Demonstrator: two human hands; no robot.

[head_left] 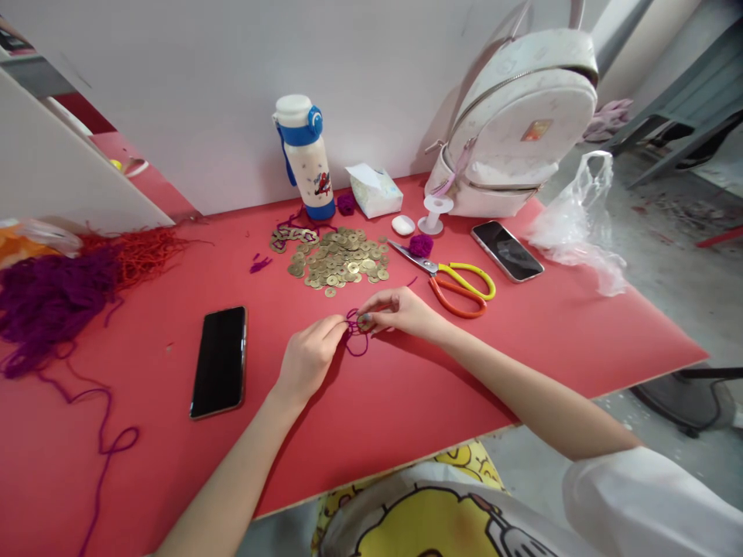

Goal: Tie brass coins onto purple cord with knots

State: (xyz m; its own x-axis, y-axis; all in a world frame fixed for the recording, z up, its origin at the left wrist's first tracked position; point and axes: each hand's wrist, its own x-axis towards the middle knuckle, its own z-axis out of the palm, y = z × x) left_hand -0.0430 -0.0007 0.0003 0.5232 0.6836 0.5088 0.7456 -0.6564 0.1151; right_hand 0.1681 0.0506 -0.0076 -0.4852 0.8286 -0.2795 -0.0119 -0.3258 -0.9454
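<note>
My left hand (309, 357) is closed, its fingertips pinching a purple cord (357, 353) that loops between both hands. Opposite it, my right hand (400, 313) pinches a brass coin with a hole (364, 323) against the cord. How the cord passes around the coin is too small to make out. Just beyond my hands lies a heap of brass coins (342, 259), and behind its left side is a strand of coins on purple cord (293, 236). Scissors (458, 286) with yellow and orange handles rest to the right of the heap.
A red table (325, 464) carries a phone (219, 362), a second phone (508, 251), a bottle (306, 166), a tissue pack (377, 197), a white spool (435, 215) and a white backpack (516, 131). Purple yarn (55, 302) lies left; a plastic bag (580, 220) sits right.
</note>
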